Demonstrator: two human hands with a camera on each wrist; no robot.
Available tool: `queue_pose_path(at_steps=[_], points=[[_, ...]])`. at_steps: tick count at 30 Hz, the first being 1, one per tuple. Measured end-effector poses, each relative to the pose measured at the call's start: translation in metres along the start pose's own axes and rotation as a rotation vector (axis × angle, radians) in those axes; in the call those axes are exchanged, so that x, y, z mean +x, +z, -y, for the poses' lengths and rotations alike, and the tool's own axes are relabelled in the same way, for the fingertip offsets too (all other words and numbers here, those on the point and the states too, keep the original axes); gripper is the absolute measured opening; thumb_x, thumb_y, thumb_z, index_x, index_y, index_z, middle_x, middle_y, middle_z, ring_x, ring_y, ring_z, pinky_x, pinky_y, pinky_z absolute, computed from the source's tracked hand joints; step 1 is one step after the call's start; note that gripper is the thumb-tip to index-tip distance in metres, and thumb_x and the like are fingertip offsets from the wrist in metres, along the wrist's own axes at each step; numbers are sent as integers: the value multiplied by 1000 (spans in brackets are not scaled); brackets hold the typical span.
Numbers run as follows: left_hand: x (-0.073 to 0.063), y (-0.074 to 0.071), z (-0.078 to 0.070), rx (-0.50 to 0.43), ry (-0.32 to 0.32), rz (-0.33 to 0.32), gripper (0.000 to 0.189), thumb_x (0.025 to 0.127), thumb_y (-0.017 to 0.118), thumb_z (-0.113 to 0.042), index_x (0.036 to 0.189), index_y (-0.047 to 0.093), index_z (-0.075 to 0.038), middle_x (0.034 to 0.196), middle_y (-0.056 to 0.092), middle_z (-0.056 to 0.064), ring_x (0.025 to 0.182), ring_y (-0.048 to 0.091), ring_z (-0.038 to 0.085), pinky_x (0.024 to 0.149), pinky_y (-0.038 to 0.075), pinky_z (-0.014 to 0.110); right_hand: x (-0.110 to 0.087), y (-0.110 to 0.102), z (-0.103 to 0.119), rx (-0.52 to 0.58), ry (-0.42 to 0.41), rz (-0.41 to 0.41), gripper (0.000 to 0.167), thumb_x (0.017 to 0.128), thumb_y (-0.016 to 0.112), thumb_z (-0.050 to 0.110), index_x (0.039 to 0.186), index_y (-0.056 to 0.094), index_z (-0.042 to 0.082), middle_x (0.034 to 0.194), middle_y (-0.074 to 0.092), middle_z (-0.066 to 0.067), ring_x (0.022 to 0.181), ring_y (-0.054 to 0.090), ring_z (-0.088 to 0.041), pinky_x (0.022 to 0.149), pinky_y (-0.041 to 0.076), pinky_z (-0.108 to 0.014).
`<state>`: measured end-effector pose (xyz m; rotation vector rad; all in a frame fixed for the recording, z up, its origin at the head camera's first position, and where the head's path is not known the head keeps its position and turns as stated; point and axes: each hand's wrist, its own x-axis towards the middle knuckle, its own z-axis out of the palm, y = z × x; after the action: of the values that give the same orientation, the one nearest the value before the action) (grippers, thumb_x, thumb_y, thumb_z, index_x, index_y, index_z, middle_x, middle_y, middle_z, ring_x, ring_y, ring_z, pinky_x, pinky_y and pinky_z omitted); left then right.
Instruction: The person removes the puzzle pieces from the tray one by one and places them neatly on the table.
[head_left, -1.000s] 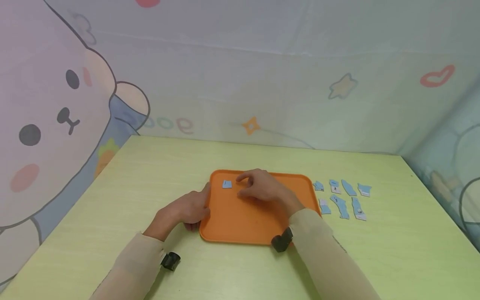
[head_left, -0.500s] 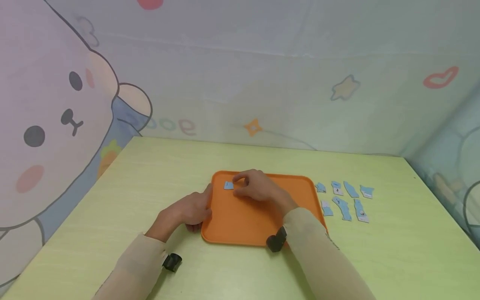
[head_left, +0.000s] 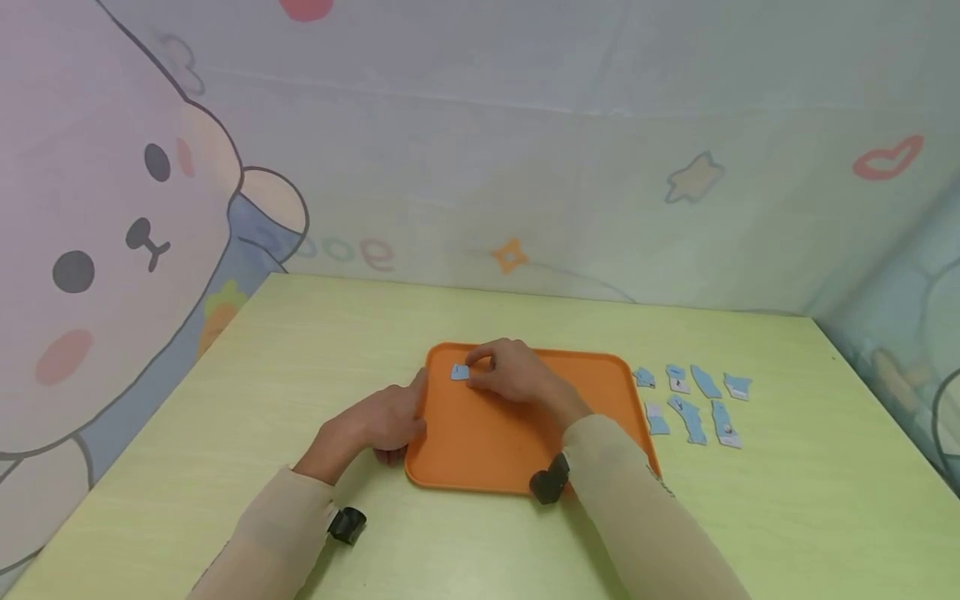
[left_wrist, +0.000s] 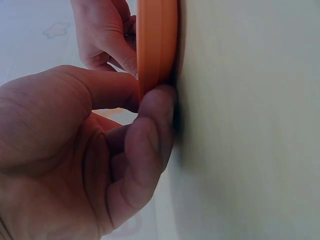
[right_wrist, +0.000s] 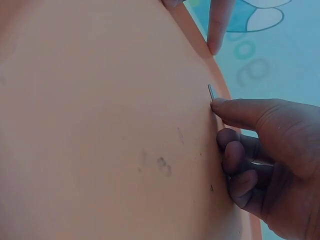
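Observation:
On the orange tray [head_left: 480, 450], near its back left corner, lies a small light blue puzzle piece [head_left: 459, 372]. My right hand [head_left: 513, 371] pinches this piece at its right side between thumb and index finger; the right wrist view shows the piece's thin edge [right_wrist: 210, 92] sticking out past the thumb. My left hand [head_left: 392, 417] grips the tray's left rim. In the left wrist view its thumb is against the rim's upper side, and the curled fingers [left_wrist: 145, 145] sit low by the tray's outer wall [left_wrist: 157, 45].
Several loose blue and white puzzle pieces [head_left: 684, 418] lie in two rows on the light green table [head_left: 360, 325], just right of the tray. A printed cloth backdrop [head_left: 450, 150] hangs behind the table. A black wrist camera [head_left: 549, 479] overlaps the tray's front edge.
My right hand has moved slightly left, and its thumb and index finger now meet the puzzle piece. The left hand stays on the tray rim. The head view has shifted a little.

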<state>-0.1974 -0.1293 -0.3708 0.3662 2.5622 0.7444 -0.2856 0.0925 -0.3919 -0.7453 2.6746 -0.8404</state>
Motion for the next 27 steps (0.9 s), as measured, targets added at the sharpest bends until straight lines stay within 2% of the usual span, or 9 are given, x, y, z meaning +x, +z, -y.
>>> queue_pose_path(at_steps=[5,12,15,22,27], points=[[-1,0,-1,0,4,3,72,101,47,-3,164,11,3,61,63,8,44,55,16,43,49,29,0,1,1,-19,4,-22,25,100,72,25,123,77,17,99,74,-6,73,50,-16,76,44,-28],[-2,-1,-1,14,0,2,77,101,47,-4,166,6,3,62,63,8,44,55,17,44,50,30,0,1,5,-27,5,-19,20,101,71,24,118,78,17,119,76,-6,78,53,-16,81,47,-30],[-2,0,-1,11,0,4,79,101,48,-4,166,4,3,62,63,9,44,55,17,44,50,31,1,2,4,-25,6,-24,18,101,71,23,117,78,17,118,75,-6,76,52,-16,78,46,-28],[-1,0,0,9,8,5,78,102,47,-4,167,4,3,62,62,8,44,53,17,44,49,31,3,4,-1,26,-10,-25,19,100,72,22,117,78,15,96,70,-3,72,51,-16,69,43,-27],[0,1,1,11,-5,3,78,102,47,-5,167,3,3,62,63,8,45,54,16,45,49,30,1,1,-5,58,-24,-29,19,98,73,21,115,78,14,95,70,-3,74,54,-15,69,44,-26]])
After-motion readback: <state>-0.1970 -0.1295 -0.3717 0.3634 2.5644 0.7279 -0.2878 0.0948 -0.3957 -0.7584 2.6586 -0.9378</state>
